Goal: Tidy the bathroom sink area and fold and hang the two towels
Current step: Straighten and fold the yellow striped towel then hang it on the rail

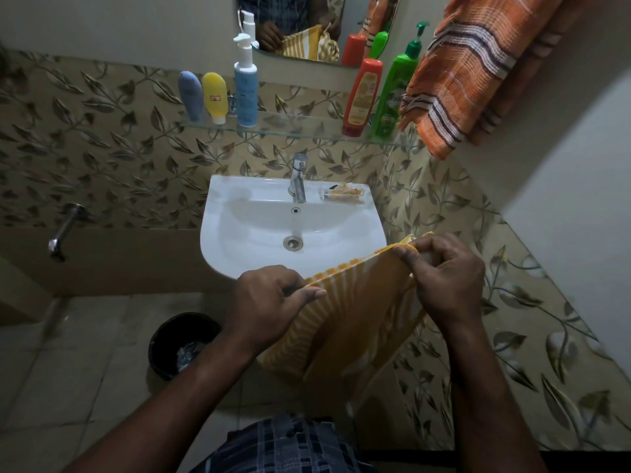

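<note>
Both hands are closed on the yellow towel (355, 319). The left hand (266, 302) pinches its upper edge between thumb and fingers. The right hand (447, 278) pinches the same edge at a corner, a little higher and farther away. The cloth is stretched between the hands, and the rest hangs down below them, already doubled, I think.

The towel looks thin, soft and light. It has no stiffness, so it will sag wherever nobody holds it. The best places to hold are the two top corners, with the edge kept tight; a grip in the middle would let the corners fall out of line. It is not slippery, so a light pinch should be enough.

Below the left hand a black bin (170, 339) stands on the floor. Just beyond the hands is the sink (239, 254), with a tap (299, 179) and a small packet (345, 194) on its back rim. Farther, above the sink, a glass shelf (290, 126) carries bottles (246, 93). Far beyond the right hand and high up, the orange towel (478, 80) hangs folded; it looks coarser and thicker.
</note>
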